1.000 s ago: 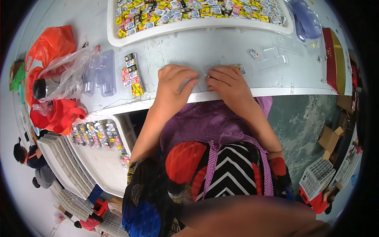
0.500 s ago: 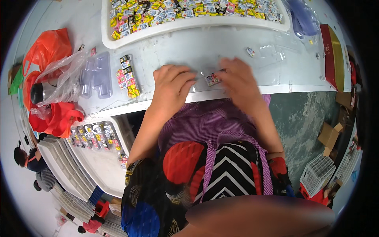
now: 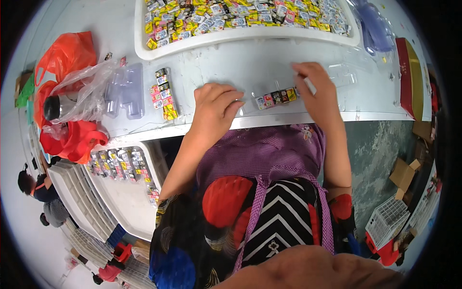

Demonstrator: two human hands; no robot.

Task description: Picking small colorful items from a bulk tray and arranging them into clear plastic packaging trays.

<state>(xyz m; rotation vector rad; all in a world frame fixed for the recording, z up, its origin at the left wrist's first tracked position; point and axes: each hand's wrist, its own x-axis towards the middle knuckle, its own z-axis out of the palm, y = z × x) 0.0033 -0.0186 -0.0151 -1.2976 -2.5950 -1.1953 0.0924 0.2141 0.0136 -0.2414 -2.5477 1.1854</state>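
Note:
On the table before me a short row of small printed blocks [image 3: 276,98], pink, black and yellow, lies in what looks like a clear plastic tray. My left hand [image 3: 214,108] is at its left end, fingers curled and thumb closed toward them, pinching the tray's edge. My right hand [image 3: 318,91] hovers at the row's right end, thumb and forefinger apart, with nothing visible between them. Left of my left hand stands another group of blocks [image 3: 164,94], stacked in a column.
A large white tray [image 3: 250,34] heaped with such blocks stands at the back. Empty clear plastic trays [image 3: 126,91] lie left, beside red bags [image 3: 72,55] and a black-capped bottle [image 3: 53,108]. A red and gold box [image 3: 409,79] is at right. Below left, a white tray [image 3: 127,207] holds filled packs.
My right hand has moved off the row, up and right, uncovering black and yellow blocks in it. It now covers where a loose block lay. My left hand has stayed in place.

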